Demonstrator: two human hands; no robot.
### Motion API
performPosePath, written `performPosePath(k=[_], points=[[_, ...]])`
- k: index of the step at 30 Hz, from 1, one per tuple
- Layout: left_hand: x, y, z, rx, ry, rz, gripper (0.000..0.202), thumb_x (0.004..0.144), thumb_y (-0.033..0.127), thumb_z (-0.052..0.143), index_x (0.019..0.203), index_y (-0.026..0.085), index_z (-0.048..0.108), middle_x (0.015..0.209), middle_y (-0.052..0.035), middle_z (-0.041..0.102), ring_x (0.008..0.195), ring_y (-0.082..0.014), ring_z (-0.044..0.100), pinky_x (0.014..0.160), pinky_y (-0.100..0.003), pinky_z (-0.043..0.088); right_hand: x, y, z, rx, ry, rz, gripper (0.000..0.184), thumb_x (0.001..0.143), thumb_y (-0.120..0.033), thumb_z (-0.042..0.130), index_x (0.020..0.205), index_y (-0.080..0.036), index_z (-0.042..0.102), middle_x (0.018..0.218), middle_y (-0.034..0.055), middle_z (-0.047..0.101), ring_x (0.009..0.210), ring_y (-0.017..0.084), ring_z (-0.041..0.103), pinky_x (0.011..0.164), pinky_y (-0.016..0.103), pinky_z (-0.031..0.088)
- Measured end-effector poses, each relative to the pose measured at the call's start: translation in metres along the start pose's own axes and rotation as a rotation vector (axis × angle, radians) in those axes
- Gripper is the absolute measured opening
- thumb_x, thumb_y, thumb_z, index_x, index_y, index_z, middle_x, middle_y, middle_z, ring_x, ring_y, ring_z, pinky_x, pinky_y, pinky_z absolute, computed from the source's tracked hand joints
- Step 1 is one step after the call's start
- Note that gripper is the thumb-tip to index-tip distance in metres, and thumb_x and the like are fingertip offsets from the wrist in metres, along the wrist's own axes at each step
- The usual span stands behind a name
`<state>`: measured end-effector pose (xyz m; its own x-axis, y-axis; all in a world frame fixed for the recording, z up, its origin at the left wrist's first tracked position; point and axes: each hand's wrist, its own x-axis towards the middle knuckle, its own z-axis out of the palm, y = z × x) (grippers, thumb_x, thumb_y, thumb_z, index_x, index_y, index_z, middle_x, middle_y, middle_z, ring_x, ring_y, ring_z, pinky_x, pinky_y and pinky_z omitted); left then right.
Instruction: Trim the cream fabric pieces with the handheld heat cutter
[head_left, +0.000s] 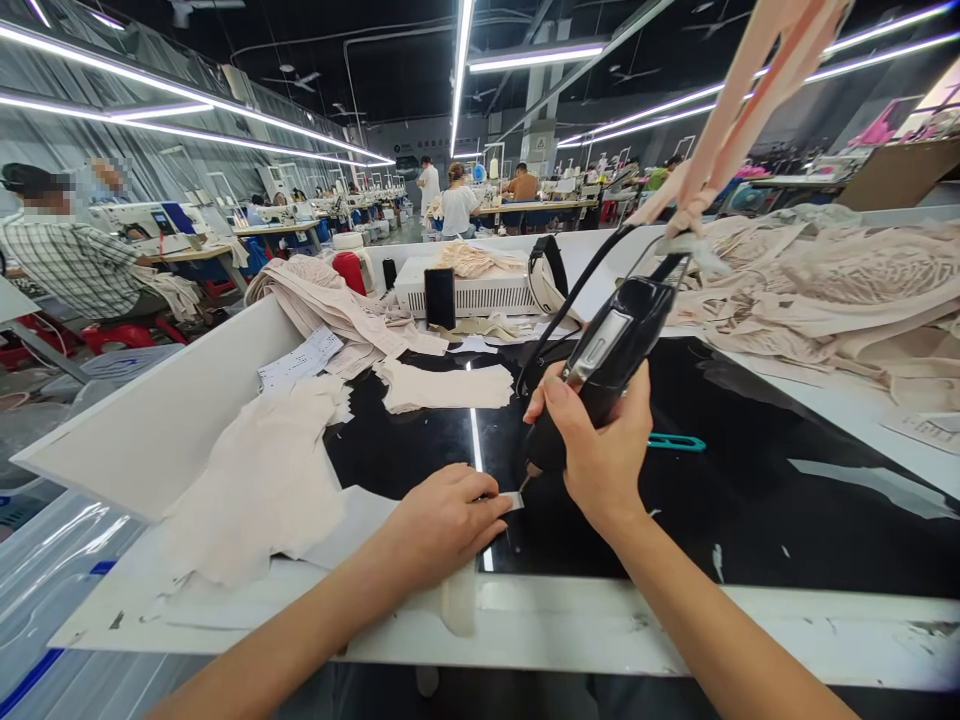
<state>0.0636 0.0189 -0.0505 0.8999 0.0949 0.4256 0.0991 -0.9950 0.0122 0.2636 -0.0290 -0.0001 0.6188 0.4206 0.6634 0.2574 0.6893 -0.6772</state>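
Observation:
My right hand (604,455) is wrapped round a black corded hand tool (607,355), held tilted with its tip down on the black glossy worktop (750,500). My left hand (442,520) is closed in a pinch on a small pale strip of material (512,499), pressing it to the worktop right at the tool's tip. A longer beige strip (457,600) hangs from under my left hand over the table's front edge. The tool's cable runs up to beige straps (742,110) hanging from above.
Beige fabric pieces (262,480) lie left of my hands, a stack (446,385) behind them, a big heap (840,290) at right. Teal snips (679,442) lie right of the tool. A white box (480,290) stands at the back. People sit at sewing tables beyond.

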Motion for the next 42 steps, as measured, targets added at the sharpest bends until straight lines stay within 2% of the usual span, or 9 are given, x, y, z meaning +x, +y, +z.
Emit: performPosePath(k=[7, 17, 23, 28, 36, 42], points=[[0.0, -0.001, 0.001, -0.008, 0.043, 0.007, 0.022, 0.123, 0.027, 0.063, 0.131, 0.016, 0.08, 0.114, -0.0076, 0.079, 0.098, -0.0234, 0.075, 0.092, -0.037, 0.067, 0.0, -0.005, 0.0, 0.021, 0.016, 0.032, 0.031, 0.092, -0.033, 0.092, 0.102, -0.032, 0.063, 0.083, -0.0062, 0.072, 0.057, 0.016, 0.067, 0.054, 0.033, 0.06], [0.0, -0.002, 0.003, -0.044, 0.02, -0.016, 0.023, 0.123, 0.028, 0.063, 0.132, 0.017, 0.081, 0.116, -0.0085, 0.08, 0.103, -0.0235, 0.077, 0.094, -0.037, 0.067, -0.008, -0.01, -0.004, 0.014, 0.0, 0.054, 0.028, 0.094, -0.027, 0.091, 0.104, -0.031, 0.065, 0.085, -0.0075, 0.074, 0.059, 0.015, 0.069, 0.055, 0.032, 0.062], [-0.004, -0.001, -0.007, -0.083, 0.032, -0.025, 0.023, 0.123, 0.026, 0.062, 0.136, 0.017, 0.079, 0.121, -0.0088, 0.081, 0.105, -0.0227, 0.077, 0.097, -0.036, 0.067, -0.009, -0.013, -0.003, 0.012, -0.006, 0.057, 0.03, 0.093, -0.027, 0.091, 0.105, -0.032, 0.064, 0.085, -0.0075, 0.074, 0.059, 0.015, 0.068, 0.058, 0.032, 0.064], [-0.014, 0.001, -0.014, -0.071, 0.042, -0.028, 0.025, 0.125, 0.026, 0.058, 0.127, 0.017, 0.081, 0.118, -0.0079, 0.081, 0.104, -0.0218, 0.077, 0.104, -0.038, 0.068, -0.01, -0.019, -0.005, 0.006, -0.016, 0.061, 0.032, 0.092, -0.026, 0.092, 0.102, -0.031, 0.062, 0.082, -0.0074, 0.074, 0.059, 0.015, 0.068, 0.057, 0.032, 0.061], [-0.026, 0.002, -0.016, -0.077, 0.053, -0.06, 0.035, 0.128, 0.028, 0.05, 0.125, 0.016, 0.083, 0.116, -0.0099, 0.082, 0.104, -0.0207, 0.08, 0.107, -0.039, 0.069, -0.011, -0.023, -0.007, -0.003, 0.002, 0.061, 0.037, 0.092, -0.038, 0.096, 0.105, -0.029, 0.063, 0.083, -0.0064, 0.076, 0.059, 0.016, 0.069, 0.059, 0.033, 0.062], [-0.028, 0.004, -0.01, -0.119, 0.087, -0.085, 0.03, 0.126, 0.024, 0.055, 0.126, 0.016, 0.083, 0.119, -0.0093, 0.083, 0.107, -0.0213, 0.08, 0.109, -0.04, 0.068, -0.01, -0.021, -0.011, -0.001, 0.015, 0.07, 0.041, 0.089, -0.041, 0.1, 0.104, -0.031, 0.064, 0.086, -0.0046, 0.076, 0.06, 0.018, 0.068, 0.059, 0.036, 0.062]])
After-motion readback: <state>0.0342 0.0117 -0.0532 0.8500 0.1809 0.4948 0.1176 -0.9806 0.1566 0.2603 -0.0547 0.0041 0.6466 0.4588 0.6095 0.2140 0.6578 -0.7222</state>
